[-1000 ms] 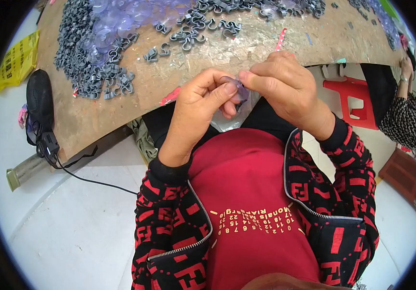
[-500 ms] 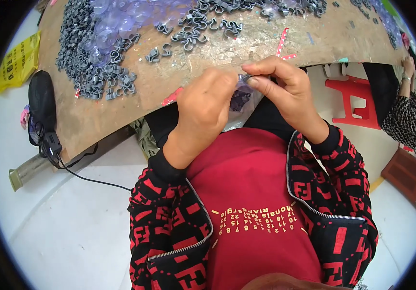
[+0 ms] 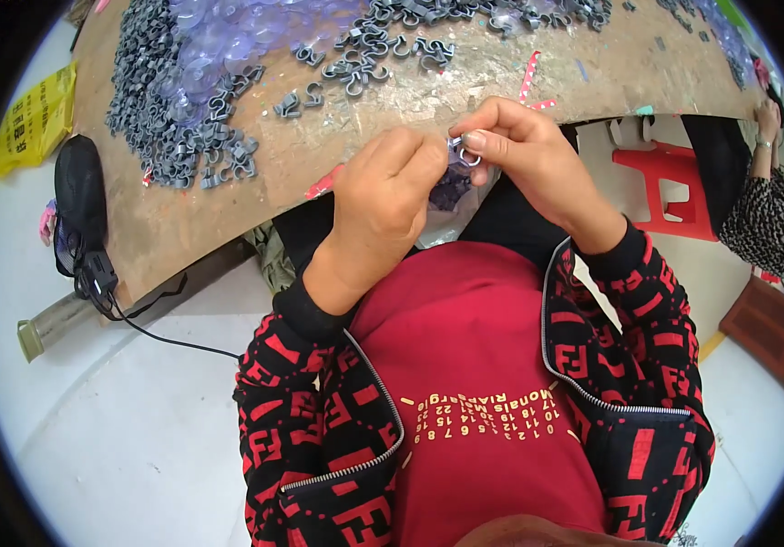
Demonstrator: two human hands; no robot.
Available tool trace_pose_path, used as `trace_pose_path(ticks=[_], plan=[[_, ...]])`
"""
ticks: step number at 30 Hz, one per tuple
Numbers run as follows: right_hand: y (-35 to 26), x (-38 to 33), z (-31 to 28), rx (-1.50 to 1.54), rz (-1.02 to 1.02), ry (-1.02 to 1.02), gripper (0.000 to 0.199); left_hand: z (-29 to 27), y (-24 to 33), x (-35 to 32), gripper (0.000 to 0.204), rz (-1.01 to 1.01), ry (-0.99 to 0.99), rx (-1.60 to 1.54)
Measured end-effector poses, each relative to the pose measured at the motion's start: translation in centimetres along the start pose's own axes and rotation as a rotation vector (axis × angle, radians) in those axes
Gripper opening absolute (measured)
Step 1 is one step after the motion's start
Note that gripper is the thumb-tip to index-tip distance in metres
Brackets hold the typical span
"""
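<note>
Above my lap, at the table's near edge, my two hands meet. My right hand [image 3: 530, 155] pinches a small grey plastic clip [image 3: 471, 158] between thumb and forefinger, its curved open end showing below the thumb. My left hand [image 3: 383, 205] is closed, its knuckles toward me. A bit of a clear suction cup [image 3: 452, 153] shows at its fingertips, against the clip; the rest is hidden by the fingers. Beneath the hands, a clear plastic bag [image 3: 446, 223] with dark purplish pieces in it lies at my lap.
On the wooden table [image 3: 273, 169] lie a heap of grey clips [image 3: 141, 96] and a heap of clear purplish suction cups [image 3: 228, 41]. A yellow bag [image 3: 35, 123], a black pouch [image 3: 79, 187] and a cable are at left. A red stool [image 3: 670, 187] and another person [image 3: 770, 223] are at right.
My right hand has turned and shifted slightly, so the clip's curved end now shows below its thumb. My left hand stays closed in nearly the same place.
</note>
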State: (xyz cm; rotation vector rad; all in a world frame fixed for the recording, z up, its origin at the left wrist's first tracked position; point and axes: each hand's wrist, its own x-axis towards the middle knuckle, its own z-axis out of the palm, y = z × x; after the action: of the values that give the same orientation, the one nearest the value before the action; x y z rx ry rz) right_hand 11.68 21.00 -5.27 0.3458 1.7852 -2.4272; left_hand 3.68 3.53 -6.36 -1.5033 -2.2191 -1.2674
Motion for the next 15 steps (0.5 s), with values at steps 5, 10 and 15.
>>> trace_pose_path(ticks=[5,10,15], plan=[[2.5,0.5,-1.2,0.637,0.226,-0.214,0.016,-0.2,-0.9,0.5,0.027,0.239,0.011,0.129],[2.4,0.0,-0.6,0.288,0.119,-0.076,0.021,-1.2,-2.5,0.4,0.026,0.268,-0.101,0.147],[0.6,0.3,0.4,-0.761,-0.502,0.134,0.032,-1.7,-2.4,1.2,0.02,0.183,-0.062,0.219]])
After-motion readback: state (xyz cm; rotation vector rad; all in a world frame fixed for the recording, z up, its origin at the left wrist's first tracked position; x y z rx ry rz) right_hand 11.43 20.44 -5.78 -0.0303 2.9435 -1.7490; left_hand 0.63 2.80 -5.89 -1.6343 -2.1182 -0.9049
